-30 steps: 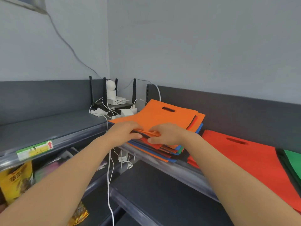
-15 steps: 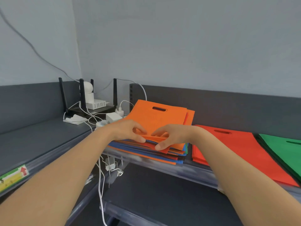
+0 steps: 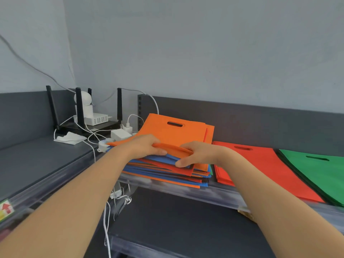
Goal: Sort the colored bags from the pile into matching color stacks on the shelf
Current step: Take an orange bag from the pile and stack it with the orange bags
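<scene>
Grey wall (image 3: 204, 53) is seen behind a dark corner shelf (image 3: 37, 164). Mixed pile (image 3: 167, 174) of orange, blue and red bags is laid at the shelf's front edge. Its top orange bag (image 3: 173, 133) is pinched at the near edge by the left hand (image 3: 143, 148) and the right hand (image 3: 197, 153), fingers curled round the lifted fold. Red stack (image 3: 260, 164) is laid just right of the pile, green stack (image 3: 320, 170) beside that. Router (image 3: 89, 125) and white cables (image 3: 93, 138) are set in the corner.

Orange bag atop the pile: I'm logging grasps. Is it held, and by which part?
Yes. The left hand and the right hand both grip the orange bag by its near edge, which is raised off the pile.
</scene>
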The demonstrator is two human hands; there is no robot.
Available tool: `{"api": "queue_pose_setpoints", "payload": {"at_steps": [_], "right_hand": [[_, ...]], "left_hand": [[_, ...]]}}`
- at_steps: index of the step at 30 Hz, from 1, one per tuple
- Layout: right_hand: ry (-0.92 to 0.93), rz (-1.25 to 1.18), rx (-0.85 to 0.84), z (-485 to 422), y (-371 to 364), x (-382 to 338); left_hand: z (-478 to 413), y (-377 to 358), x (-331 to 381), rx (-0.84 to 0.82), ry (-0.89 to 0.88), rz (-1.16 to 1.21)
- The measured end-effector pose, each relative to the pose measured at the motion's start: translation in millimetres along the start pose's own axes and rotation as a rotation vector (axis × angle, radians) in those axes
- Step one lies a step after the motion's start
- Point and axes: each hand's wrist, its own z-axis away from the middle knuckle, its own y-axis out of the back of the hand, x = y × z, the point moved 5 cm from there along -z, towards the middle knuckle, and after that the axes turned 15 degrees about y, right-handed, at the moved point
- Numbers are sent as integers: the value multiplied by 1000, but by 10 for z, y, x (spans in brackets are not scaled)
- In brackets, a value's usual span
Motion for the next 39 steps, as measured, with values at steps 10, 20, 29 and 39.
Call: {"api": "queue_pose_setpoints", "payload": {"at_steps": [10,20,29,39], "right_hand": [[36,-77,66,-17,98,-24],[26,-146,74,30,84,-72],[132,593,260,-20,161,-142],[-44,243,890,312,379,149]], "left_hand": [[44,25,-11,5,52,-41],[100,11,58,85,48,-74],[106,26,29,183,37,-17],[288,95,500,614,31,-456]]}}
